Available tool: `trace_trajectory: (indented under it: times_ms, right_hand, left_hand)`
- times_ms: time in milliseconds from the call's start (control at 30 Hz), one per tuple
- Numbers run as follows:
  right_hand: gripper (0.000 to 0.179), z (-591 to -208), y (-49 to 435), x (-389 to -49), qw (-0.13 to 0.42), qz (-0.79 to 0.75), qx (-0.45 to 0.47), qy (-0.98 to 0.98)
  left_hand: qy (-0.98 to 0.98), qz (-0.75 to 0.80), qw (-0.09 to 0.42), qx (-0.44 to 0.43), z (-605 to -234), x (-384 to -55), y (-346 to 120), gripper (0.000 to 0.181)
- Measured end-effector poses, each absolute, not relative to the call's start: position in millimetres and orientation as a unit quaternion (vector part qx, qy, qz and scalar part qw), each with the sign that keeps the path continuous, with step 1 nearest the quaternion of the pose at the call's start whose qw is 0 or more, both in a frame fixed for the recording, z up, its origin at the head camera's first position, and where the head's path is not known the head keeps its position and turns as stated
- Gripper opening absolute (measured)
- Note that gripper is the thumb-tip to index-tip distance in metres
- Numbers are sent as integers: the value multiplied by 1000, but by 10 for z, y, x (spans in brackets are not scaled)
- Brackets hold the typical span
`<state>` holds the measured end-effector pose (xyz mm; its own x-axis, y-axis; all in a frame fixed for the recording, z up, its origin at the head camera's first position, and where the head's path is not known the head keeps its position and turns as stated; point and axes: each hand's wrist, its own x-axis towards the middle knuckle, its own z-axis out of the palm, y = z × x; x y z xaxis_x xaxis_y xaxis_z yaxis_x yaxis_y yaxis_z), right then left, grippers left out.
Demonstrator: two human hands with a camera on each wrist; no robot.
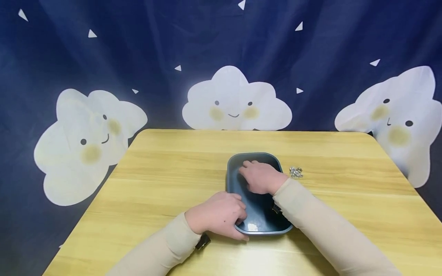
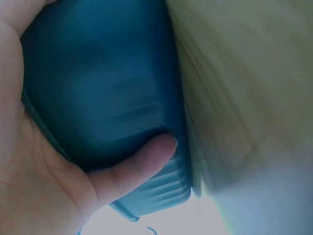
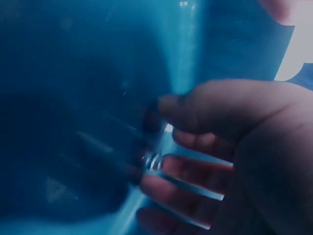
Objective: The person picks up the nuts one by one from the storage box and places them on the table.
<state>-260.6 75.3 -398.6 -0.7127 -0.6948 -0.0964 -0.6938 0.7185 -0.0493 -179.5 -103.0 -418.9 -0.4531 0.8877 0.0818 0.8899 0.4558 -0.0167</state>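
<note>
A dark blue plastic basin (image 1: 255, 214) with rounded corners stands on the wooden table. My left hand (image 1: 221, 214) grips its near left rim, fingers over the edge and thumb (image 2: 142, 164) along the outer wall. Inside the basin, toward its far end, is my right hand (image 1: 262, 178), palm down. In the right wrist view, the fingers of the right hand (image 3: 195, 161) reach to the basin floor with thumb and fingertips apart. Small shiny, ring-like metal pieces (image 3: 152, 161) show right at the fingertips; their exact kind is blurred.
A small pile of shiny silver pieces (image 1: 296, 172) lies on the table (image 1: 165, 168), just right of the basin's far part. A dark blue curtain (image 1: 155, 46) with cloud faces hangs behind the table's far edge.
</note>
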Motion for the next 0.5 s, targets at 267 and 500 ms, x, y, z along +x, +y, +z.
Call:
trace_trajectory:
  times_ms: [267, 500]
  right_hand:
    - [29, -4008, 728, -2627, 49, -46, -392, 917]
    - [18, -4031, 744, -2635, 62, -54, -386, 919]
  left_hand:
    - [-852, -13, 51, -521, -4190, -1795, -1041, 54]
    - [-854, -14, 50, -518, -4199, -1789, -1038, 54]
